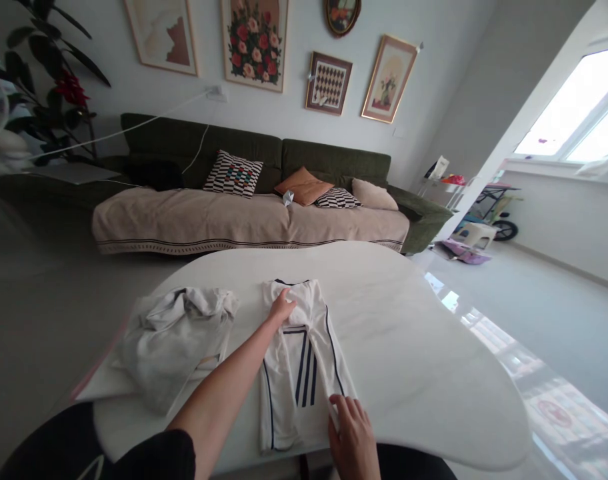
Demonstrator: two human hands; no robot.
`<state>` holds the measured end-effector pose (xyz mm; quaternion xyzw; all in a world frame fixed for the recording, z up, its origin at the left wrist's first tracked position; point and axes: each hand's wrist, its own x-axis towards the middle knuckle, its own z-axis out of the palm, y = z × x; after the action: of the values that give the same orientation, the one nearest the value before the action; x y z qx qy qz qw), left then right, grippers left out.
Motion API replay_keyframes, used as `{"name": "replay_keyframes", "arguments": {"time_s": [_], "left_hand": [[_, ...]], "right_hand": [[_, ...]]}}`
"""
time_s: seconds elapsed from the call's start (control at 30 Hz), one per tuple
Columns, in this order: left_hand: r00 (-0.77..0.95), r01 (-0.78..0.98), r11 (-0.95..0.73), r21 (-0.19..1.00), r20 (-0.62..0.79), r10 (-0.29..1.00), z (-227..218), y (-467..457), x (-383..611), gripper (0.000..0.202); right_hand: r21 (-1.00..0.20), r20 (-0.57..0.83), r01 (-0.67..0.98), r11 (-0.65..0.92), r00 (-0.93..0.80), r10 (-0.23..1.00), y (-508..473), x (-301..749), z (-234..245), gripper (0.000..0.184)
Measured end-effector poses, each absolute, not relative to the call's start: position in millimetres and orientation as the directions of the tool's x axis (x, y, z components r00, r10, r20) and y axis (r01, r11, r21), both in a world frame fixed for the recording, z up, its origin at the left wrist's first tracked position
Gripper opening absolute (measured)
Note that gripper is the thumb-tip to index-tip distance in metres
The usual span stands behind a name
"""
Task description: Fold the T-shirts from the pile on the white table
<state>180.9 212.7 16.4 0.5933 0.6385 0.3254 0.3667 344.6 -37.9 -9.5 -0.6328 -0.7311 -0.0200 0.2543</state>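
Jersey (304, 353) folded on table (409, 320) | left hand (283, 308) fingers flat on top | right hand (351, 427) fingers pinch hem

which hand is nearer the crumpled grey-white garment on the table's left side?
Left. The left hand rests on the upper end of the folded white jersey with navy stripes, just right of the crumpled grey-white garment. The right hand grips the jersey's near right edge, farther away.
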Motion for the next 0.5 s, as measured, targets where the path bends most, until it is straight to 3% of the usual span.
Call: {"name": "replay_keyframes", "arguments": {"time_s": [0.1, 0.2, 0.37, 0.5], "left_hand": [[0.034, 0.547, -0.026, 0.837, 0.009, 0.999, 20.9, 215.1, 180.7, 0.048], [0.032, 0.606, -0.079, 0.792, 0.075, 0.997, 21.8, 214.7, 175.0, 0.058], [-0.021, 0.731, -0.06, 0.679, 0.11, 0.994, 20.9, 207.1, 180.5, 0.068], [0.144, 0.77, -0.231, 0.595, 0.191, 0.971, 16.5, 200.6, 206.7, 0.059]], "right_hand": [[-0.22, 0.393, 0.91, 0.352, -0.248, 0.886, -38.6, 349.0, -24.0, 0.029], [-0.189, 0.397, 0.888, 0.419, -0.321, 0.86, -38.5, 355.7, -37.1, 0.032], [-0.278, 0.332, 0.875, 0.396, -0.299, 0.895, -30.8, 358.9, -28.9, 0.023], [-0.341, 0.288, 0.877, 0.34, -0.247, 0.925, -1.1, 355.8, -6.3, 0.037]]}}
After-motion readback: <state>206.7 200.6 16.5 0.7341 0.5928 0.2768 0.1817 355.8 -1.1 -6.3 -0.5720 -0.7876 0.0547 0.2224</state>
